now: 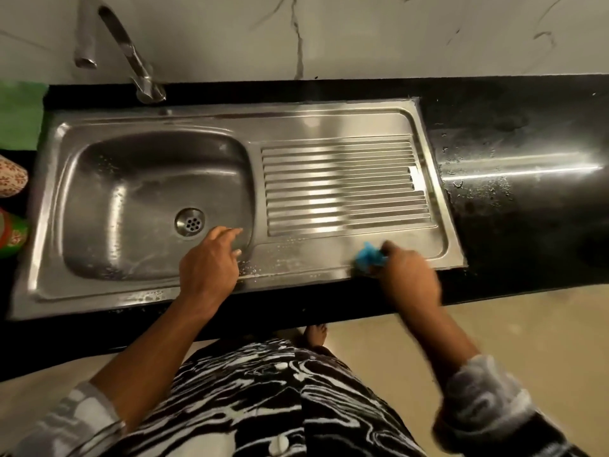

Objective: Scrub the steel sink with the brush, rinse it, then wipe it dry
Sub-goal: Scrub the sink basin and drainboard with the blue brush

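On the steel sink (329, 125), right hand (408, 282), grip curled round a blurred blue wad (368, 255), left hand (208, 265) at basin edge, grip slack, empty

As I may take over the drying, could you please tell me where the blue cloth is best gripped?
Probably its free bunched end: the cloth sticks out left of the right hand that grips it on the front ledge of the sink. Come from above and the left, fingers pinching the crumpled folds; its right side is under that hand.
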